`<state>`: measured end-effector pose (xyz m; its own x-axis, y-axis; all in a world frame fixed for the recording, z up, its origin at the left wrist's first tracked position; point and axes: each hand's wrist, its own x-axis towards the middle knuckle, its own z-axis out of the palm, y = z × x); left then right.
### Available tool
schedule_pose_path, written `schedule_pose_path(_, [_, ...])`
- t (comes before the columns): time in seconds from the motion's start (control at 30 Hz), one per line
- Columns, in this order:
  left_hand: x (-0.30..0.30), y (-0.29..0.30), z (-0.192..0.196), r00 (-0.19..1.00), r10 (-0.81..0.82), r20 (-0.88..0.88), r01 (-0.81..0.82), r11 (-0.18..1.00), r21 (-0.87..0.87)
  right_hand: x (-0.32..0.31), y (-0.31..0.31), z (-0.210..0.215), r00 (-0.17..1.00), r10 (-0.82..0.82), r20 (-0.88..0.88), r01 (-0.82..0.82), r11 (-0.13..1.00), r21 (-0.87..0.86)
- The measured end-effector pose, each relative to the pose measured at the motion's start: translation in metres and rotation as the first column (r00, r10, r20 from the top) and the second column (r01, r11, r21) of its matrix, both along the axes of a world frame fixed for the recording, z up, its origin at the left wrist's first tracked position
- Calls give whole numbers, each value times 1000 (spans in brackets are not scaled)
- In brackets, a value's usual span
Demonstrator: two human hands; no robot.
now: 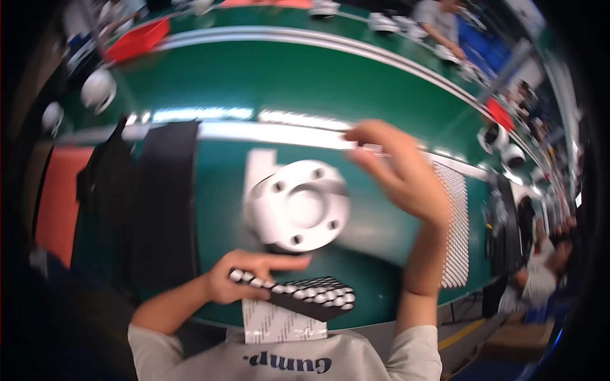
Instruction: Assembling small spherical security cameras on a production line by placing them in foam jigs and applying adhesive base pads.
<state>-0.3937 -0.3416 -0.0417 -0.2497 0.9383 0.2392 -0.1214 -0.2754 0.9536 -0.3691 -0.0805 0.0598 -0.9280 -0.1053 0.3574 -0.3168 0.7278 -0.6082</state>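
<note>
Head view: the left hand (238, 279) pinches a black tray of white caps (305, 295) at 6 o'clock; the right hand (406, 174), fingers loosely spread and empty, hovers at 3 o'clock of the white round housing (298, 206).

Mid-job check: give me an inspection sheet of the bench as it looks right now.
Surface: green bench top, glare streaks.
Job's things: white round flanged part with bolt holes at centre; black tray of small white caps at near edge.
Clutter: black mats left; white dotted sheet right.
Hands: left hand on the tray; right hand raised, blurred, empty.
Cables: nothing seen.
Surroundings: red bin, white domed parts, other people beyond.
</note>
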Motion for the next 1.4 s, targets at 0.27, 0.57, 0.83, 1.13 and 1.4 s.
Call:
schedule_pose_path(0.27, [18, -17, -11, 971, 238, -26, -239, 967, -93, -44, -34, -19, 690, 610, 390, -608, 780, -144])
schedule_pose_path(0.57, [22, -15, 7, 974, 221, -56, -227, 965, -130, -13, 7, 0, 956, 268, -117, -263, 963, 51])
schedule_pose_path(0.83, [22, -21, 9, 941, 290, -174, -327, 910, -255, -116, 76, -151, 727, -95, -680, 433, 832, 348])
schedule_pose_path(1.13, [24, -9, 9, 937, 328, -118, -348, 896, -274, -98, 99, -178, 894, -447, 18, 407, 829, 383])
schedule_pose_path(1.4, [25, -5, -9, 796, 551, -250, -605, 713, -354, -104, 95, -183, 805, -586, -87, 577, 741, 344])
